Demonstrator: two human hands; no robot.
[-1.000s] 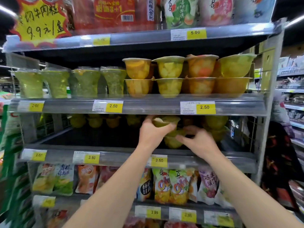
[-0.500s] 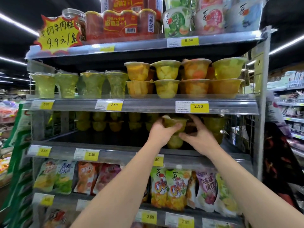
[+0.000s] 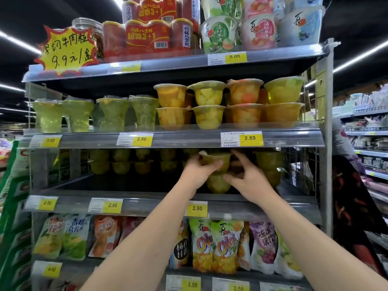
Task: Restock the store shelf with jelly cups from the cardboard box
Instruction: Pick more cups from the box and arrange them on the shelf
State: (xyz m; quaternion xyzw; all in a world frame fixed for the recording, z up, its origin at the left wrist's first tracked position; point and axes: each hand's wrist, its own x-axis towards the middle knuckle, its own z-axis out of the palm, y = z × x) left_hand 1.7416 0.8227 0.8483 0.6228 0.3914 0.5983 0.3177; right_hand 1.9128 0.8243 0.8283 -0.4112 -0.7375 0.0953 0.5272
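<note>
Store shelf (image 3: 147, 194) third tier down, dim inside; back row of jelly cups (image 3: 134, 161) stacked two high at the left and middle, well behind the front edge; front left of this tier bare; yellow price tags (image 3: 112, 205) reading 2.50 along its rail. Left hand (image 3: 198, 172) reaches in under the tier above; fingers curled round the left side of a green jelly cup (image 3: 218, 161), thumb across its front; that cup sits on top of a lower cup (image 3: 217, 183), which stands on the shelf near the front. Right hand (image 3: 249, 181) just beside, on the right side of the same stack; index finger raised to the upper cup's rim, thumb at the lower cup, fingers spread fairly wide; whether it grips or only touches, cannot tell, some blur. Further right, another two-high stack of cups (image 3: 269, 164) against the wire side. Tier above: tall green cups (image 3: 77, 114) left, fruit cups (image 3: 210, 106) two high right. Tier below: hanging snack pouches (image 3: 216, 246).
</note>
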